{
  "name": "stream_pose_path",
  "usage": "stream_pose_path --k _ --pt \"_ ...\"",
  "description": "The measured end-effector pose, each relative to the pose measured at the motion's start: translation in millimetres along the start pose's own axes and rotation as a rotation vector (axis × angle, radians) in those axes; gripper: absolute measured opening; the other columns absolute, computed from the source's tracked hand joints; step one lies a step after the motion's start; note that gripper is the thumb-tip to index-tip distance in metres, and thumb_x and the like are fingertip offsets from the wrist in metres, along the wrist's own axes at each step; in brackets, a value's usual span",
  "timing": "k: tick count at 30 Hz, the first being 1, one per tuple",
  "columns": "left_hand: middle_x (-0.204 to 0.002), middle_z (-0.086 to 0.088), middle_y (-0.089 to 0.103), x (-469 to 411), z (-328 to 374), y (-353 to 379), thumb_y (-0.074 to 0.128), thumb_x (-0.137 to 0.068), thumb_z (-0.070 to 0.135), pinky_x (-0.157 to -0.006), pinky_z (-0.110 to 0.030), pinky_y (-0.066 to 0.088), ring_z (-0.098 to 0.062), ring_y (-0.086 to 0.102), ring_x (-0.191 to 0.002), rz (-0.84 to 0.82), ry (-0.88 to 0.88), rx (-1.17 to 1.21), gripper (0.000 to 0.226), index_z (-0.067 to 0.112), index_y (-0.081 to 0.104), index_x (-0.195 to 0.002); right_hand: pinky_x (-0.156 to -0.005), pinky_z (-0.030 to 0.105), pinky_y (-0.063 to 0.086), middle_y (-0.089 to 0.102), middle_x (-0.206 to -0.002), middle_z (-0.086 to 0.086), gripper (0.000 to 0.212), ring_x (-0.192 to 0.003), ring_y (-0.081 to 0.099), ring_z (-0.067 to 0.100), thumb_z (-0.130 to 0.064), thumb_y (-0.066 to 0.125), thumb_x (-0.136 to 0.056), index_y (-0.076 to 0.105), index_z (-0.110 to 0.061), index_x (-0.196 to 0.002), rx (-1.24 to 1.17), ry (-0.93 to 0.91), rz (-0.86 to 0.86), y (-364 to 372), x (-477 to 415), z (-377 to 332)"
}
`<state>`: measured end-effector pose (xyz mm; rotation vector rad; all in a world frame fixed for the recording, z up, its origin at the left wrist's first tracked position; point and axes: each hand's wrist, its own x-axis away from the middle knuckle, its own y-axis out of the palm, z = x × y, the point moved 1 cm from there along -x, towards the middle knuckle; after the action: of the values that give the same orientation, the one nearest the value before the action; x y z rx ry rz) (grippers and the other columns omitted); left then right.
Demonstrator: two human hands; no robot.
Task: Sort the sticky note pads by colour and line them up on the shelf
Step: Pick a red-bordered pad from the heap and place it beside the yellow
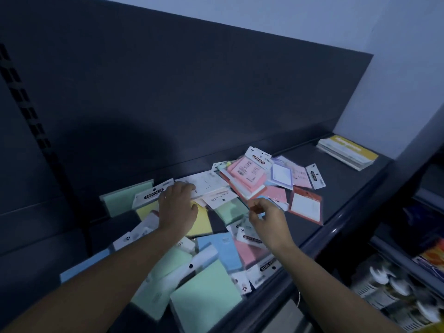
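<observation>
You had both arms stretched over a dark shelf point(341, 188) where the sticky note pads lay in a loose, unsorted heap, overlapping one another from the near left edge to past the middle. Your left hand point(176, 207) lay palm down on a yellow pad point(201, 219), its fingers point(185, 188) spread and reaching onto a white packet header just behind it; they pressed flat rather than closed on anything. Your right hand point(269, 218) hovered just beside it to the right, thumb and forefinger drawn close together near a small orange-red bit at the tips; motion blur kept me from telling whether they actually pinched it.

Around your hands, a mint green pad point(125, 198) sat at the far left against the back panel point(192, 92), a large mint green pad point(204, 294) lay nearest you, a light blue pad point(225, 251) lay between your forearms, and a pink pad point(247, 174) topped a small pile further back. An orange-framed packet point(305, 205) lay to the right of that pile. Well apart, in the shelf's far right corner, a stack of yellow-topped booklets point(346, 152) rested by the wall. Lower shelves at the right held blurred goods point(396, 292).
</observation>
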<state>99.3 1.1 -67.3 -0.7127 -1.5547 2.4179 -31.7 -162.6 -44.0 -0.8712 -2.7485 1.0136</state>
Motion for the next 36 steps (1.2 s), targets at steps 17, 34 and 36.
stream_pose_path --k 17,34,36 --pt "-0.115 0.005 0.056 -26 -47 -5 0.07 -0.074 0.041 -0.082 -0.019 0.027 -0.015 0.053 -0.101 -0.033 0.304 0.078 0.047 0.018 0.058 -0.114 -0.104 0.027 0.034 0.059 -0.127 0.01 0.039 -0.119 0.052 0.024 -0.006 0.049 -0.085 0.059 -0.007 -0.123 0.523 -0.699 -0.298 71 -89 -40" --pt "-0.075 -0.007 0.067 -29 -10 -21 0.05 -0.082 0.016 -0.064 -0.031 0.04 -0.024 0.062 -0.062 0.275 0.422 -0.211 0.026 0.011 0.075 -0.077 -0.074 0.029 0.047 0.068 -0.102 0.006 0.025 -0.089 0.063 0.022 -0.011 0.048 -0.096 0.061 -0.007 -0.117 -0.026 -0.67 -0.039 41 -141 -32" --pt "-0.082 -0.007 0.067 -33 -4 -30 0.05 -0.087 0.019 -0.068 -0.034 0.04 -0.025 0.06 -0.07 0.26 0.304 -0.097 0.026 0.009 0.073 -0.081 -0.073 0.021 0.044 0.064 -0.098 -0.006 0.025 -0.087 0.06 0.01 -0.015 0.045 -0.098 0.058 -0.01 -0.119 -0.21 -0.589 -0.086 32 -145 -30"
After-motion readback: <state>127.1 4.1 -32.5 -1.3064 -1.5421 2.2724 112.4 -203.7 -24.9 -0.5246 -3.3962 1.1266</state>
